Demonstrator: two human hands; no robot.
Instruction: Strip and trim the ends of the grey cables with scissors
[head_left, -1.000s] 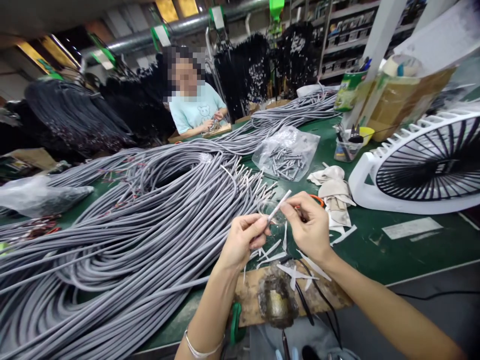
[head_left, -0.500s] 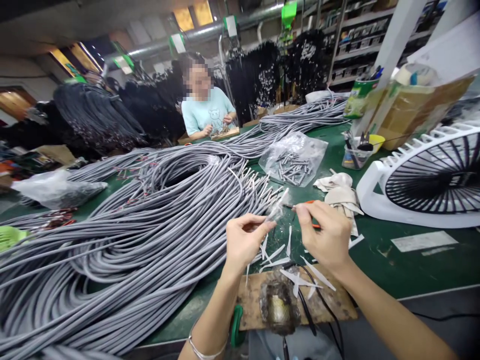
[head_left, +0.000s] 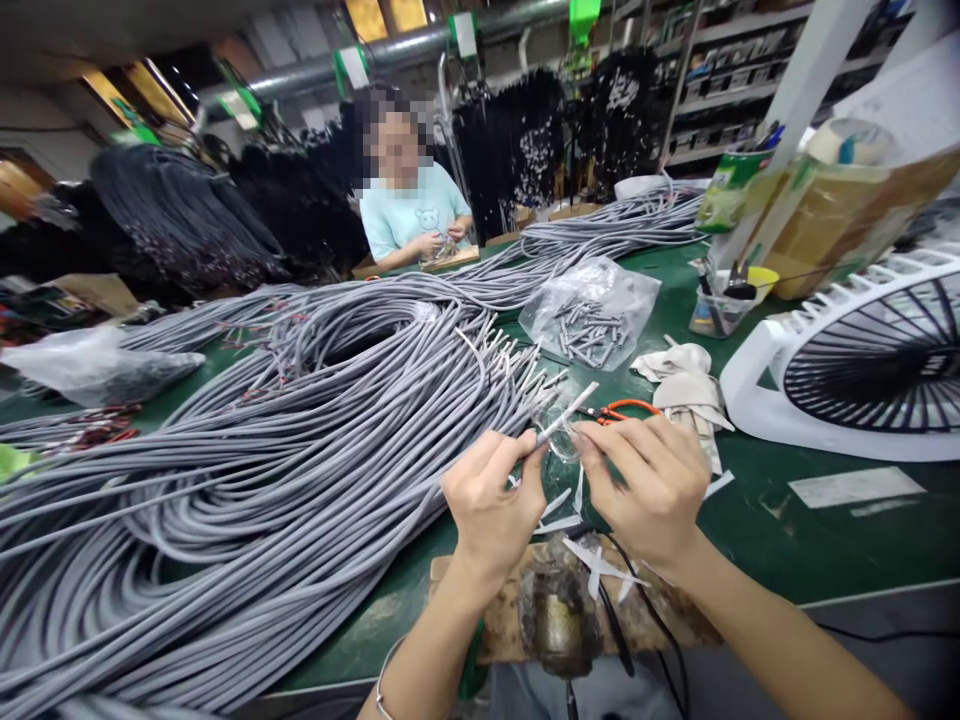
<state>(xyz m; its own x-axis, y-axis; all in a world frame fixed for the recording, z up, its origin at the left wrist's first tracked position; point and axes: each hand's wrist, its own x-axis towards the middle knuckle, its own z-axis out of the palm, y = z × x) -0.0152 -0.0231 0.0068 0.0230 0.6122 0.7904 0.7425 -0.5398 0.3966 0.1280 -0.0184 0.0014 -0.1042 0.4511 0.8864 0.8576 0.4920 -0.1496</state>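
Note:
My left hand [head_left: 496,500] is closed around the end of a grey cable [head_left: 541,437], whose bare white core [head_left: 576,402] points up and to the right. Fine shiny strands [head_left: 561,447] curl loosely around the core's base. My right hand [head_left: 651,482] pinches at these strands, just right of the cable. Behind its fingers lies a pair of orange-handled cutters [head_left: 630,407] on the table. White strips [head_left: 600,568] are scattered below both hands, some on a wooden board [head_left: 510,625] that carries a worn metal block [head_left: 561,615].
Long bundles of grey cable [head_left: 285,480] cover the left side of the green table [head_left: 780,540]. Beyond my hands lie a clear bag of short grey pieces [head_left: 592,320] and whitish gloves [head_left: 679,385]. A white fan [head_left: 757,390] stands at right. A co-worker [head_left: 416,220] sits opposite.
My right hand has moved left and closer to the cable end. The loose strands now spread out in loops between my hands, and more of the orange-handled cutters shows.

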